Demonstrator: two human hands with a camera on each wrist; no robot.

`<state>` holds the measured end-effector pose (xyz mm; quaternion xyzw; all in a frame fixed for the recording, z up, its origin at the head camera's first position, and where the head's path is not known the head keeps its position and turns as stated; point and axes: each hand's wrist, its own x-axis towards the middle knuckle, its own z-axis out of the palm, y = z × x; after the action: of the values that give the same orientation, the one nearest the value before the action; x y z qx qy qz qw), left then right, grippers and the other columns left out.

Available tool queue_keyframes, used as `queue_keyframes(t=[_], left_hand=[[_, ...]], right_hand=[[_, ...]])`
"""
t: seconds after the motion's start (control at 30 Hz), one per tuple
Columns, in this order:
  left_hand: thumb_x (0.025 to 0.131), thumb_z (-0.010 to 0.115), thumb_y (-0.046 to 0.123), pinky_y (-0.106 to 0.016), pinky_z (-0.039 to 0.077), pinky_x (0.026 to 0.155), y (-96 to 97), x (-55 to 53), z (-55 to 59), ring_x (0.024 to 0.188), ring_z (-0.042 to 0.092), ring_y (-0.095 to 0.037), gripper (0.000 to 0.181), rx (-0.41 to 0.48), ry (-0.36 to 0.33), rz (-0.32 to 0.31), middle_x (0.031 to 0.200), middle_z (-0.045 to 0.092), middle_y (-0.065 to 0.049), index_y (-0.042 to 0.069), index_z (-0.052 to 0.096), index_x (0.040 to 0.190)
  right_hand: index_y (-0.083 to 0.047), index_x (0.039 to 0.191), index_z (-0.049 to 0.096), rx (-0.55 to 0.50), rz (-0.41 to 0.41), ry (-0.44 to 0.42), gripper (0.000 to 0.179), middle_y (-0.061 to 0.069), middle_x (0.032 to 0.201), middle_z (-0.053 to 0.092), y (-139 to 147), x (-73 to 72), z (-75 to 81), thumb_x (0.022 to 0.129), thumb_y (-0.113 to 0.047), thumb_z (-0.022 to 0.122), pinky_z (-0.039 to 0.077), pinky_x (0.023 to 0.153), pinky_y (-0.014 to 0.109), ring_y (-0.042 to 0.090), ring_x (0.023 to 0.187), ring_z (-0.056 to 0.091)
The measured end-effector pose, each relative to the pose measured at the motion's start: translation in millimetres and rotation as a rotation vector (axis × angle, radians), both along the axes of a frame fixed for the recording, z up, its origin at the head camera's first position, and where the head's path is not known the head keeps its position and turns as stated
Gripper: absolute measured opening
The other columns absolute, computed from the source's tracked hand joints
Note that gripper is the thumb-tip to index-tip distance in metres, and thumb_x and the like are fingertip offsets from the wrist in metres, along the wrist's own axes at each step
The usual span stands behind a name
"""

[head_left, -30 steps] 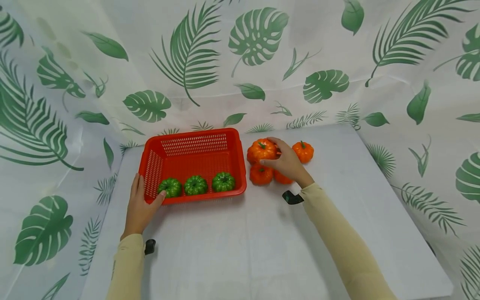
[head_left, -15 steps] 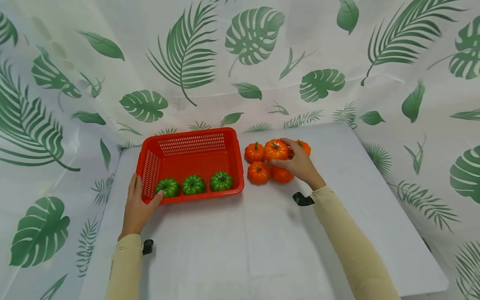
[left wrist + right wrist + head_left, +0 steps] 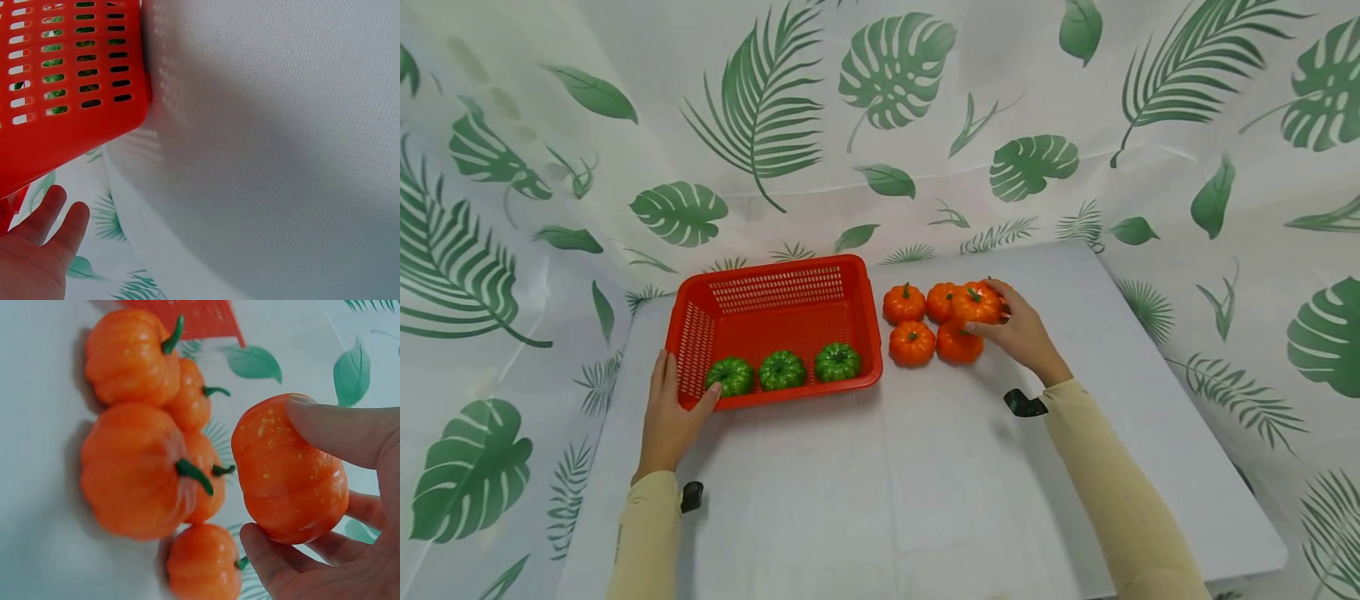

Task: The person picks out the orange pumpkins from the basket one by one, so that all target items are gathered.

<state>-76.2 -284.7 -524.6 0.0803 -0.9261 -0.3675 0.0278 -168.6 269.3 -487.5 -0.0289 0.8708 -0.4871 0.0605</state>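
My right hand (image 3: 1022, 333) holds an orange pumpkin (image 3: 976, 303) above the other orange ones. In the right wrist view the thumb lies on one side of this held pumpkin (image 3: 290, 469) and the fingers on the other, apart from the rest. Several orange pumpkins stand on the table beside the basket, among them a front left one (image 3: 912, 344) and a front right one (image 3: 959, 345). One behind the held pumpkin is mostly hidden. My left hand (image 3: 670, 421) rests at the near left corner of the red basket (image 3: 872, 333), thumb over the rim, fingers straight along the outside.
Three green pumpkins sit in a row along the basket's near side, including a middle one (image 3: 782, 370). The white table (image 3: 880, 483) ends at a right edge. A leaf-printed curtain (image 3: 895, 125) hangs behind and at both sides.
My right hand has carried the held orange pumpkin to the right, from above the back left pumpkin toward the right end of the group. The left hand stays at the basket corner.
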Motion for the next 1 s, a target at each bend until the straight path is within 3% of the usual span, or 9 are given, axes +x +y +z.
queue_keyframes(t=[0.6, 1.0], left_hand=[[0.102, 0.068, 0.053, -0.072, 0.024, 0.121, -0.9, -0.7, 0.1, 0.162, 0.012, -0.042, 0.104, -0.004, 0.002, 0.004, 0.180, -0.001, -0.008, 0.007, 0.005, 0.173], [0.103, 0.067, 0.052, -0.071, 0.023, 0.121, 0.7, -1.1, 1.0, 0.162, 0.012, -0.043, 0.104, -0.006, 0.000, 0.006, 0.180, -0.001, -0.010, 0.005, 0.006, 0.172]], right_hand=[[-0.002, 0.168, 0.026, -0.005, -0.103, -0.067, 0.089, 0.027, 0.167, 0.032, 38.2, 21.6, -25.7, 0.100, -0.024, 0.078, 0.038, 0.119, 0.062, 0.048, 0.146, 0.040], [-0.001, 0.169, 0.022, 0.044, -0.115, -0.118, 0.091, 0.028, 0.169, 0.027, 47.4, 25.4, -45.5, 0.101, -0.027, 0.076, 0.035, 0.119, 0.064, 0.050, 0.148, 0.036]])
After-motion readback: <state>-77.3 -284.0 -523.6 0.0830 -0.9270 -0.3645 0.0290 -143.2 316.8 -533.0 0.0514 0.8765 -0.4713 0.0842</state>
